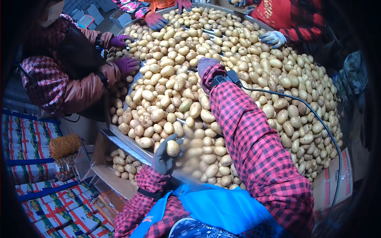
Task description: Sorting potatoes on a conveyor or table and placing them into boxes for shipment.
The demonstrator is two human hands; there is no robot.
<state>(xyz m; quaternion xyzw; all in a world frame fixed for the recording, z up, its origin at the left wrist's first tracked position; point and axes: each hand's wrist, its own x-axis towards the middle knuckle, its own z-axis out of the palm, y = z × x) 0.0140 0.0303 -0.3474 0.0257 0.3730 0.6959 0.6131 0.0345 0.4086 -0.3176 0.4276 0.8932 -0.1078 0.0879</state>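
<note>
Partly hidden, right fingers point(203, 62), hold unclear, left fingers point(168, 139) curled round a potato point(173, 148)

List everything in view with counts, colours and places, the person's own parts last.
Potatoes: too many to count, pale yellow-brown, heaped on the table
Table: one, metallic grey, under the heap
Open box: one, brown cardboard, lower left, potatoes inside
Printed cartons: several, white, red and green, left
Netted bundle: one, orange-brown, left
Cardboard: count unclear, brown, lower right
Cable: one, black, from right wrist down the right side
Co-workers' purple gloves: two, left
Co-workers' reddish gloves: two, top
Co-worker's grey glove: one, upper right
Apron: one, blue, bottom
Left hand: one, dark grey glove, lower centre, holding one potato
Right hand: one, purplish glove, on the heap
</note>
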